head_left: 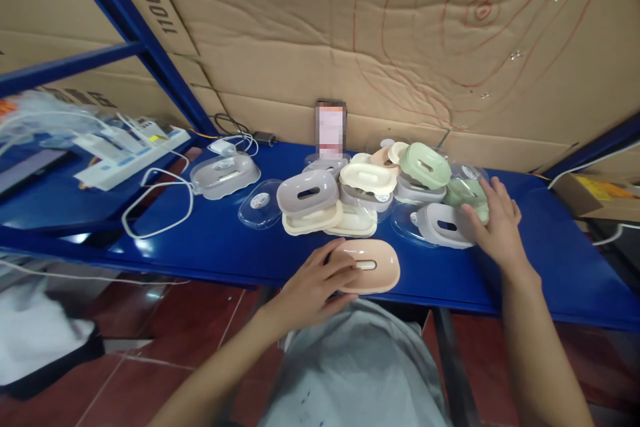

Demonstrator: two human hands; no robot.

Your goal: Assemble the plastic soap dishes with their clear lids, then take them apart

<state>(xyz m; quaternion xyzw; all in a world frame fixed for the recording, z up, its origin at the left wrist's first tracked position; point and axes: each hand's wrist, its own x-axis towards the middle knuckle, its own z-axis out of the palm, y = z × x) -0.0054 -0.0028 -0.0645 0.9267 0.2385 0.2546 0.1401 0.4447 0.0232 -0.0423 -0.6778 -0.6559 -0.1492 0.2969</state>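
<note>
My left hand (320, 283) grips the left end of a glossy peach oval plastic cover (385, 271) with a slot in its middle, at the table's front edge. Its fingers lie over the top near the slot. My right hand (499, 223) is open, fingers and thumb apart, at the right end of a pale green piece (465, 192); whether it touches it I cannot tell. Just left of that hand lies a grey slotted cover (444, 225). Further left, a grey slotted cover (320, 188) rests on a cream piece (305, 221). A green slotted cover (425, 163) tops the pile behind.
On the blue table (200, 247) lie a clear oval lid (255, 205) and a grey piece (225, 177). A phone (331, 127) leans against the cardboard (270, 47). White cables and a power strip (130, 160) are at the left; a carton (600, 197) stands right.
</note>
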